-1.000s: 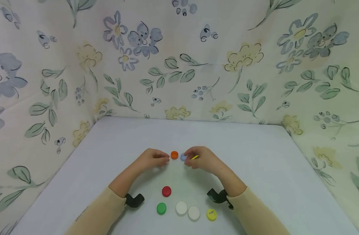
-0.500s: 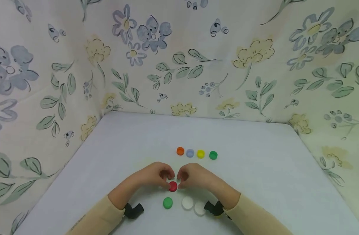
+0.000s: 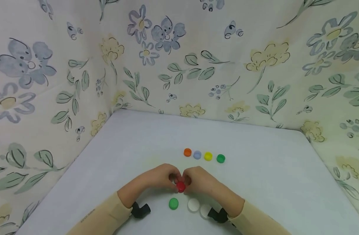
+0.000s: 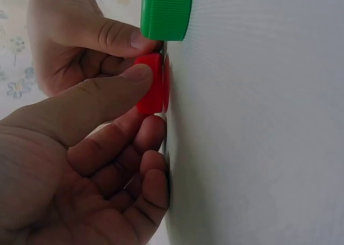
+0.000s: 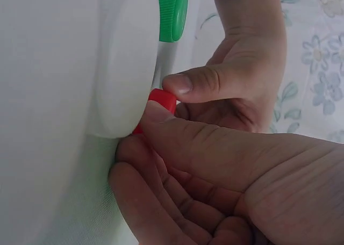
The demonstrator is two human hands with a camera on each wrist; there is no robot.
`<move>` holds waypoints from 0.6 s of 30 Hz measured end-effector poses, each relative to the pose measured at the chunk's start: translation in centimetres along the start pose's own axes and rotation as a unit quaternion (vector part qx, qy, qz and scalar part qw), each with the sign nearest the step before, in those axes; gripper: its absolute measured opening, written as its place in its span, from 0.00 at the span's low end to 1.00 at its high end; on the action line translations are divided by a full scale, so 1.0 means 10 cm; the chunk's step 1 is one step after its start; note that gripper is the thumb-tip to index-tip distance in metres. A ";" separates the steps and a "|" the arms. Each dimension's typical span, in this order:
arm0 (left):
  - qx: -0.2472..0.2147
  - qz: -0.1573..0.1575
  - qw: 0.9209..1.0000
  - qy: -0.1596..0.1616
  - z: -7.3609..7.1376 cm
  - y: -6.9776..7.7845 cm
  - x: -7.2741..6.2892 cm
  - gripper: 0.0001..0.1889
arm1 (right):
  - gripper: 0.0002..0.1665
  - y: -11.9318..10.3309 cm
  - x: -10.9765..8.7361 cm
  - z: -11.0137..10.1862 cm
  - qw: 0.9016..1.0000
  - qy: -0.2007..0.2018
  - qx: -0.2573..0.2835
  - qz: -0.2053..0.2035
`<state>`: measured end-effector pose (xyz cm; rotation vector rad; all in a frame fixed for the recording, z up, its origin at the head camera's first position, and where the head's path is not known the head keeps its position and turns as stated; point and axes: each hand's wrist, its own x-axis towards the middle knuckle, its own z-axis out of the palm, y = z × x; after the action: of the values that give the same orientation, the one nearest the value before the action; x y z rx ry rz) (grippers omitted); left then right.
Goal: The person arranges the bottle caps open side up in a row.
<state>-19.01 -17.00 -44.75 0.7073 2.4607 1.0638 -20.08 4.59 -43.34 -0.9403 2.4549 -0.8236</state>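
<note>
A red bottle cap (image 3: 180,187) is on the white table between my two hands, in front of my body. My left hand (image 3: 164,176) pinches it from the left; its thumb (image 4: 121,86) lies along the cap's side in the left wrist view. From the right, my right hand (image 3: 198,179) grips the same cap, and the right wrist view shows that thumb (image 5: 166,119) pressed against it. The fingertips of both hands come together behind the cap. Closer to me sits a green cap (image 3: 173,204), beside a white cap (image 3: 193,205).
Farther back stands a row of caps: orange (image 3: 187,152), light blue (image 3: 197,155), yellow (image 3: 208,156) and dark green (image 3: 220,158). A second white cap (image 3: 205,211) is partly covered by the black wrist camera (image 3: 218,215) on my right arm. Floral cloth (image 3: 179,81) hangs behind the table.
Both hands came from the back row toward me to the red cap and now hold it. The right hand let go of the yellow cap, which now stands in the row. The head view shifted.
</note>
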 end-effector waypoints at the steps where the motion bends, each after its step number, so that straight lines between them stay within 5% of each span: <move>1: -0.003 -0.001 1.000 -0.001 0.00 -0.01 0.00 0.11 | 0.13 0.00 0.00 0.00 1.000 0.002 0.001 0.000; 10: -0.034 0.018 0.999 -0.008 -0.03 -0.04 0.02 0.08 | 0.08 0.03 -0.03 -0.06 0.999 0.008 0.042 0.007; 18: -0.065 0.003 0.997 0.038 -0.06 -0.07 0.04 0.07 | 0.03 0.05 -0.01 -0.15 0.995 0.008 0.090 0.029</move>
<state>-19.88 -17.50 -44.93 0.6441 2.4267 1.2610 -21.08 5.56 -42.50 -0.7974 2.3615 -1.0164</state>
